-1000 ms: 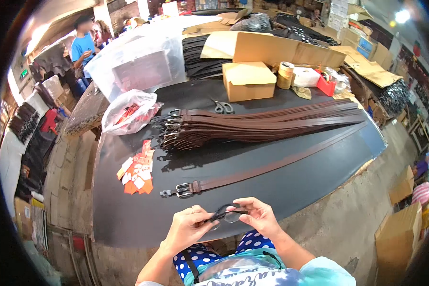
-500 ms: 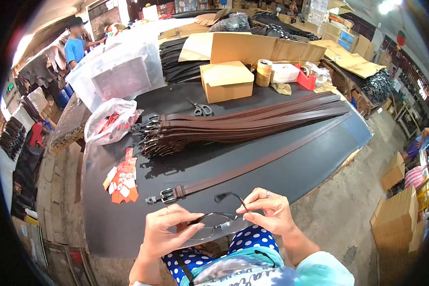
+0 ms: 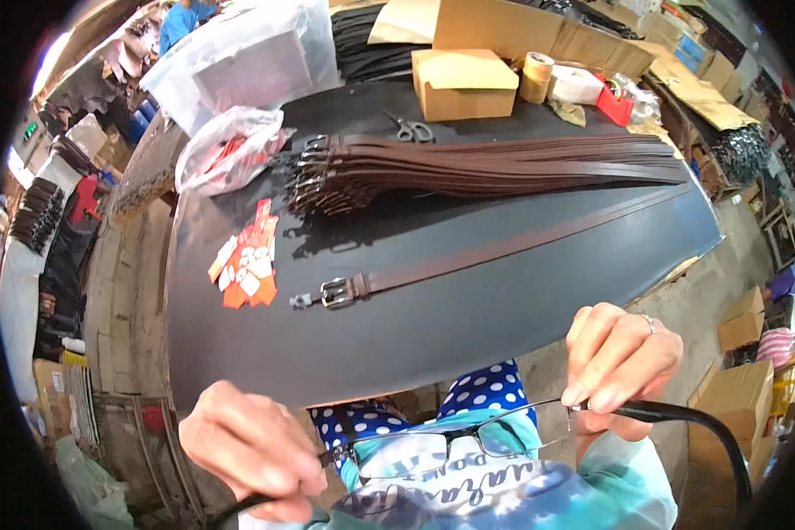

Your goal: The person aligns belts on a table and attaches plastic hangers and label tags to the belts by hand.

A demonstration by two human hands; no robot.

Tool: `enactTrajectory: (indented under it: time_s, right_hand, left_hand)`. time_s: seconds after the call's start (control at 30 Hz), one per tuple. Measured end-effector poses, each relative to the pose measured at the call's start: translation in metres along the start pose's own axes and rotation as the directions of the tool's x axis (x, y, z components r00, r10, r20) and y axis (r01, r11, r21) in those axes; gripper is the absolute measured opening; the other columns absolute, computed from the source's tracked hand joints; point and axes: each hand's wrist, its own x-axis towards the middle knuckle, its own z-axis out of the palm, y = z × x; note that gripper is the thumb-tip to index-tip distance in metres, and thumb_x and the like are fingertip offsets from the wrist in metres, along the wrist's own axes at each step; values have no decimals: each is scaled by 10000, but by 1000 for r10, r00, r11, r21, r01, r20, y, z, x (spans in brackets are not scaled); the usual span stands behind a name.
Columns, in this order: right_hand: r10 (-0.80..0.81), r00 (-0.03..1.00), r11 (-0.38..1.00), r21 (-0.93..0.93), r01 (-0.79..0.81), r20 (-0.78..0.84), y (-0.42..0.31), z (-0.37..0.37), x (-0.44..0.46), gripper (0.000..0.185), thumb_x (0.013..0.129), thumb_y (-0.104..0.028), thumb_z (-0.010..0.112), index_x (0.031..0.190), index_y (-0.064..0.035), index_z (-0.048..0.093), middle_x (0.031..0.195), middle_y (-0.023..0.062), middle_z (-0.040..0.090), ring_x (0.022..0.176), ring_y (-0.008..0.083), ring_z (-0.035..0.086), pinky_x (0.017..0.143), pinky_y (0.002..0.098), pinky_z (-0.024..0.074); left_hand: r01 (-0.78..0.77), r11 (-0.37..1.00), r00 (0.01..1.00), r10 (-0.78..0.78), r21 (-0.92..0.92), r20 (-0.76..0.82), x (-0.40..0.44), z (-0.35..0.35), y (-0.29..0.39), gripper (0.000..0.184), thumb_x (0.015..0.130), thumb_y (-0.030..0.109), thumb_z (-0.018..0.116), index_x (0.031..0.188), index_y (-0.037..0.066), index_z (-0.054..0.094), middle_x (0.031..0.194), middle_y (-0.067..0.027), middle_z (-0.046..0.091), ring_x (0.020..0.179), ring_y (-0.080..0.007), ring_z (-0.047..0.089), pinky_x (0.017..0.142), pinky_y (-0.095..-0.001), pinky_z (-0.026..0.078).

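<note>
While glasses are coming nearer at six o'clock, opening wider, left grip is pinching one side at seven, right grip the other at four; with both busy, single belt is lying untouched on bench toward twelve.

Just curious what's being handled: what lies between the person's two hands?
Eyeglasses span the gap between the left hand and right hand in the head view, with the printed shirt behind them.
</note>
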Motion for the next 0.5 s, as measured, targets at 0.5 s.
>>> enactTrajectory:
  time_s: [0.5]
  right_hand:
    - [-457,889,875,-177,451,8,4,21,-8,196,809,-316,790,972,-406,730,841,-130,651,750,49,544,711,235,383]
  left_hand:
    - [-147,988,989,147,52,5,12,36,36,106,798,156,777,901,143,754,852,45,603,580,-53,497,508,-228,457]
